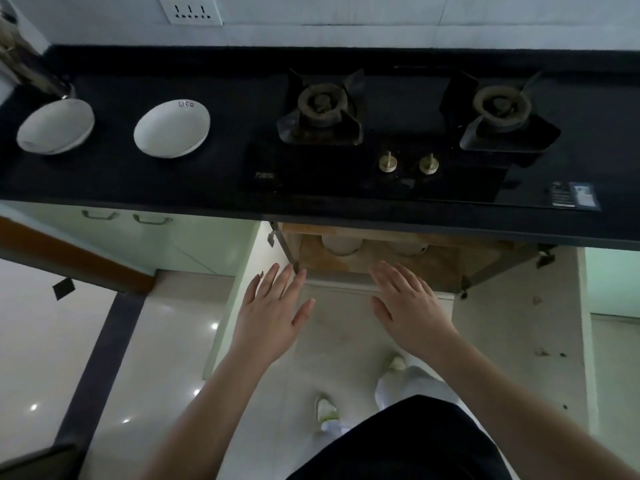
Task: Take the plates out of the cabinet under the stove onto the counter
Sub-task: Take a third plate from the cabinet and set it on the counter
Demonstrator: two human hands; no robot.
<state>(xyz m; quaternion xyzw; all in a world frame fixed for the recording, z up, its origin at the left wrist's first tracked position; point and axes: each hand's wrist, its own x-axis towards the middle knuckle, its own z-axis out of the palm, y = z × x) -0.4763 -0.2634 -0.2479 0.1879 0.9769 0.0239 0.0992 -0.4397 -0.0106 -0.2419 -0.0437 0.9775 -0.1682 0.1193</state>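
Two white plates rest on the black counter (121,181) left of the stove: one plate (172,128) in the middle left, the other plate (56,126) at the far left. Below the stove the cabinet (398,261) stands open, with a wooden shelf inside. Two white dishes show at its back edge, one dish (341,244) on the left and another dish (407,248) beside it, both mostly hidden by the counter edge. My left hand (273,306) and my right hand (408,303) hover flat with fingers spread in front of the shelf, holding nothing.
A two-burner gas stove (398,133) with two brass knobs fills the right of the counter. The cabinet doors (235,292) swing out on both sides. A metal vessel (31,71) stands at the far left. My feet are on the tiled floor below.
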